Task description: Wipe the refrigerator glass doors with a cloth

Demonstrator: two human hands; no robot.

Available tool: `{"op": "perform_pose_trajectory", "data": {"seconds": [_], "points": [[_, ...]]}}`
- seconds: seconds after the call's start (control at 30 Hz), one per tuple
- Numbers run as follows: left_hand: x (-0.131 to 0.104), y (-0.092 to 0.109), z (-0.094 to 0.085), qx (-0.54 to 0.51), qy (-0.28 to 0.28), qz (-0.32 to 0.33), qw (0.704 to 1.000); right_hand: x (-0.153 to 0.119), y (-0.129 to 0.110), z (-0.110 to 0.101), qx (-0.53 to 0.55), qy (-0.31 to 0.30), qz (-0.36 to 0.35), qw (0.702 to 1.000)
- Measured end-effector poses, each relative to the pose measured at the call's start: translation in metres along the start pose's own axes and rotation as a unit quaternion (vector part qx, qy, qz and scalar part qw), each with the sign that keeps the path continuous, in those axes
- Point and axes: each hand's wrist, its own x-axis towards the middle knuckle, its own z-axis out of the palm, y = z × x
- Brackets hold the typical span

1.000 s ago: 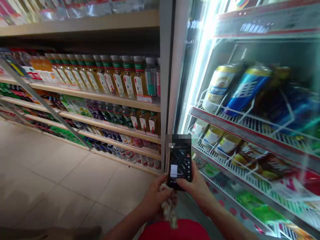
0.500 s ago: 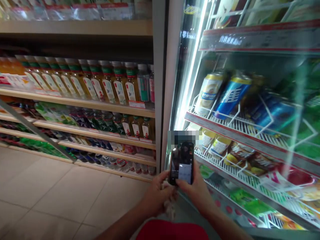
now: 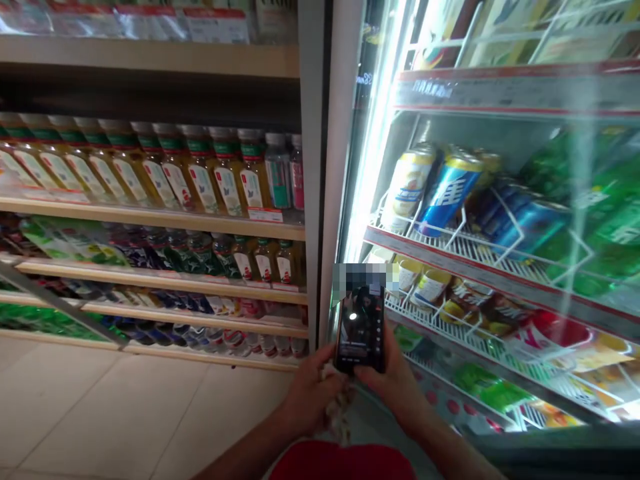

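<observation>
A dark phone (image 3: 359, 330) with a lit screen is held upright near the bottom middle. My right hand (image 3: 393, 380) is wrapped round its right side, the thumb at the screen's lower edge. At the phone's lower left corner is my left hand (image 3: 313, 393), fingers closed on a pale crumpled item (image 3: 340, 417) that hangs below the phone; whether it is cloth or a strap I cannot tell. The top of the phone is blurred by a pixel patch.
On the left, a shelf (image 3: 200, 220) carries rows of bottles (image 3: 230, 180). At the right stands a lit glass-fronted cooler (image 3: 450, 93) with cans (image 3: 450, 190), cups (image 3: 430, 287) and green packs (image 3: 493, 387). Tiled floor (image 3: 110, 407) lies at lower left.
The view has shifted slightly, so the shelf and cooler items sit a little further left. The phone's screen shows a different picture. Both hands keep their hold.
</observation>
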Motion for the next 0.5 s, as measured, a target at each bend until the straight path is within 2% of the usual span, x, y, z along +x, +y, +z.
{"op": "perform_pose_trajectory", "data": {"seconds": [0.3,0.4,0.5], "points": [[-0.001,-0.006,-0.001,-0.013,-0.014,-0.006,1.000,-0.003,0.006,-0.003,0.039,0.003,0.009,0.999],[-0.005,-0.004,0.002,-0.034,-0.008,-0.029,0.999,0.005,0.001,-0.007,0.062,0.002,0.007,0.998],[-0.008,-0.004,0.005,-0.030,0.001,-0.031,0.999,0.018,-0.012,-0.011,0.014,0.015,-0.011,1.000]]}}
